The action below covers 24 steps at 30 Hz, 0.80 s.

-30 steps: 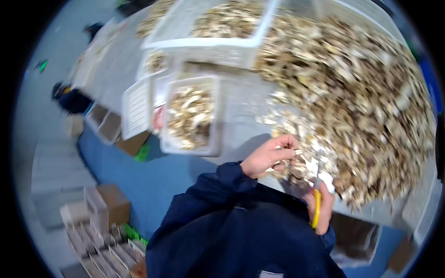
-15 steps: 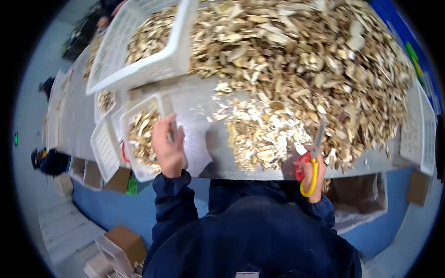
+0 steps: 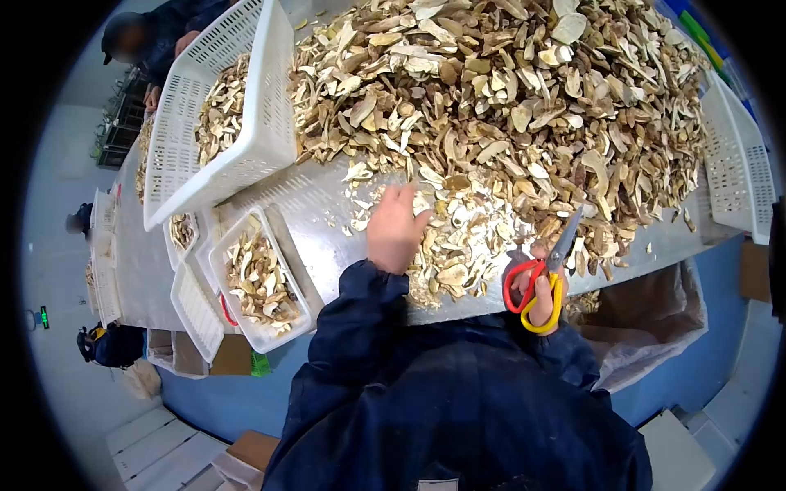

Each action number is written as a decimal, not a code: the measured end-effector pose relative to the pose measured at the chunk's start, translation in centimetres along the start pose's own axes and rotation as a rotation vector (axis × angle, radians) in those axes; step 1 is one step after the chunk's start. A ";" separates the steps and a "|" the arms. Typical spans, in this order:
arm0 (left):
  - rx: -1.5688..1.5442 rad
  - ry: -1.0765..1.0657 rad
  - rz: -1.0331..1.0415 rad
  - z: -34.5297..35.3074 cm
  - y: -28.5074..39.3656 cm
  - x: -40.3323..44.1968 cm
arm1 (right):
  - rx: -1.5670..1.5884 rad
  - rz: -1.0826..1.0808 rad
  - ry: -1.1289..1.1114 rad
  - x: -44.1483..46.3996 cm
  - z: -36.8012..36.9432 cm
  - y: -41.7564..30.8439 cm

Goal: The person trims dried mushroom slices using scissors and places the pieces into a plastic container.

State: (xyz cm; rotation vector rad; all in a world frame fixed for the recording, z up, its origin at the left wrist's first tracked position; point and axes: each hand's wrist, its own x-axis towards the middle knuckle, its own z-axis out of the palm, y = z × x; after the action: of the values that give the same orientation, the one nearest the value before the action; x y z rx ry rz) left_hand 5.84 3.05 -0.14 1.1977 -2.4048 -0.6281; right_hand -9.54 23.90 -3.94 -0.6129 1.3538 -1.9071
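My left hand (image 3: 395, 229) is at the near-left edge of the dried mushroom slices (image 3: 491, 147), thumb held away from the fingers, with nothing visible in it. The fingertips reach to the small pale slices (image 3: 458, 245) on the metal table. In my right hand (image 3: 539, 299) is a pair of scissors (image 3: 558, 259) with one red and one yellow handle loop. Its blades point up and to the right over the pile's near edge. Left of my left hand stands a small white tray (image 3: 304, 315) partly filled with slices.
A large white perforated basket (image 3: 270, 123) holding slices stands at the back left, with a co-worker (image 3: 168, 37) behind it. A second white basket (image 3: 741, 164) sits at the right end. Below the table's near edge is a lined box (image 3: 655, 319). An upright slotted white tray (image 3: 196, 311) leans at the left.
My left hand has moved right, from over the small white tray to the slices in front of me. The scissors stay in my right hand. The camera view has shifted.
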 end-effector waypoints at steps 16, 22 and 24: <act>0.021 0.016 0.040 -3.8 -9.4 4.6 | -0.025 0.015 0.013 0.0 -0.4 -0.1; -0.181 -0.085 -0.309 -3.8 -7.8 3.0 | -0.032 0.042 0.008 -0.1 -0.5 -0.3; -0.754 -0.093 -0.483 -3.7 -7.7 2.0 | -0.027 0.041 0.002 -0.1 -0.4 -0.4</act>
State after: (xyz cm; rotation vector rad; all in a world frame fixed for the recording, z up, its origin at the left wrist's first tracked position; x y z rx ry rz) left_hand 11.54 -3.54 -0.96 1.3829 -1.6398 -1.5816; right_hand -9.92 24.28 -3.75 -0.5920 1.3859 -1.8601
